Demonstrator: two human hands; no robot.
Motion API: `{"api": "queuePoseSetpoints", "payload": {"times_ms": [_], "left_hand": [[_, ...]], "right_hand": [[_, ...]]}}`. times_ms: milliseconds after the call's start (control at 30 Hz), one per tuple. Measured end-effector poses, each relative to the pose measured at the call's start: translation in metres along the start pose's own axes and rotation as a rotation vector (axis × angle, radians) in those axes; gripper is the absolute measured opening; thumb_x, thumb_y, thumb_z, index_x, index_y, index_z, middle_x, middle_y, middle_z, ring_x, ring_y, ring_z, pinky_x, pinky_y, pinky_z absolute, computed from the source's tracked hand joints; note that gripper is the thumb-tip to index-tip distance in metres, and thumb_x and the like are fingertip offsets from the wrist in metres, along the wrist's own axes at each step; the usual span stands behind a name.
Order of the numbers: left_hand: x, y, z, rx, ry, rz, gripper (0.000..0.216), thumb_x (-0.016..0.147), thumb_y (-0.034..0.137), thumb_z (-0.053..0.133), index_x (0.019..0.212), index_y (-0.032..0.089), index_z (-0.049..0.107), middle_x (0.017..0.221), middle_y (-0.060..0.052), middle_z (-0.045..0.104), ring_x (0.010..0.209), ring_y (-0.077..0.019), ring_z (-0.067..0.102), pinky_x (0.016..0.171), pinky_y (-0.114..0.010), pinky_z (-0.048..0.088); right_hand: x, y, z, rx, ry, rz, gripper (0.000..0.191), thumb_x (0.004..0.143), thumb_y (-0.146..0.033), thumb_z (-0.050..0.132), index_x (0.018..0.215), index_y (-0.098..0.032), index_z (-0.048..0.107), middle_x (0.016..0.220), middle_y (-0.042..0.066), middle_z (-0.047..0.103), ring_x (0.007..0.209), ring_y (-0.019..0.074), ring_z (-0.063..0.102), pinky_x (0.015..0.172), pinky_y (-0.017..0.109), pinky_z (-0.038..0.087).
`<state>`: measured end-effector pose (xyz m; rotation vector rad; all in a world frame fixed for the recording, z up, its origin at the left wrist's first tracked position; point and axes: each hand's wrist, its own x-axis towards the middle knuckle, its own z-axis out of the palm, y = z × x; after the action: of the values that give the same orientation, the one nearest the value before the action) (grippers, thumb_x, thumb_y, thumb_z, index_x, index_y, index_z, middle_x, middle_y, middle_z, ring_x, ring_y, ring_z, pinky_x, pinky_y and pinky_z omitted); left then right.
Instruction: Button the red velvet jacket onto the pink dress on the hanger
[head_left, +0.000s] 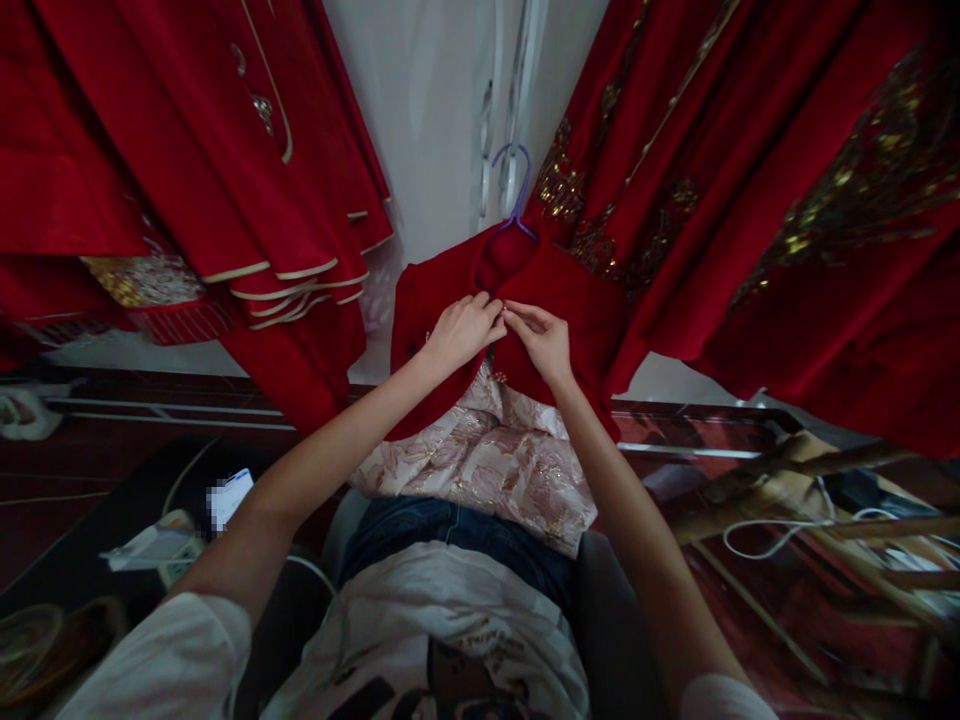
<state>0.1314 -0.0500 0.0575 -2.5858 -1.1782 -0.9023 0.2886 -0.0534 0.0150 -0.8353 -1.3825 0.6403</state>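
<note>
A short red jacket (427,290) hangs on a purple hanger (517,195) in front of me, over a pale pink patterned skirt or cloth (480,455) that lies across my lap. My left hand (466,330) is closed at the jacket's front edge, just below the neckline. Beside it, my right hand (544,340) pinches the facing edge with thumb and finger. The fingertips of both hands meet, and a tiny pale spot shows between them, too small to name. Lower on the jacket front sits a small ornamental fastening (498,377).
Red garments with pale trim (300,270) hang at left, and red ones with gold decoration (660,220) at right. White cabinet doors (427,110) stand behind. A phone (231,497) lies on a dark surface at left; wooden bars (750,500) and a cable are at right.
</note>
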Motion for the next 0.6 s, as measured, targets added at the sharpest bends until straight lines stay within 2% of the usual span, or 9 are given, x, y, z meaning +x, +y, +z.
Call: {"api": "queuePoseSetpoints", "payload": {"times_ms": [233,600], "left_hand": [[0.0025,-0.0058,0.0015,-0.203,0.033,0.007,0.006,0.085,0.022,0.058,0.084,0.016,0.058,0.079,-0.004,0.06,0.068,-0.0153,0.056,0.066,-0.026,0.043],[0.0061,-0.0049,-0.0044,-0.245,0.025,0.077,0.007,0.083,0.019,0.056,0.077,0.016,0.057,0.073,-0.002,0.06,0.063,-0.0133,0.053,0.061,-0.025,0.039]], "right_hand": [[0.0024,0.0031,-0.0024,0.007,-0.014,0.033,0.042,0.073,-0.048,0.073,0.105,-0.02,0.073,0.108,0.006,0.073,0.102,0.0214,0.069,0.098,0.039,0.053],[0.0035,-0.0046,-0.0089,0.005,-0.068,0.03,0.039,0.074,-0.043,0.075,0.105,-0.02,0.074,0.108,0.005,0.074,0.101,0.0227,0.07,0.099,0.041,0.053]]}}
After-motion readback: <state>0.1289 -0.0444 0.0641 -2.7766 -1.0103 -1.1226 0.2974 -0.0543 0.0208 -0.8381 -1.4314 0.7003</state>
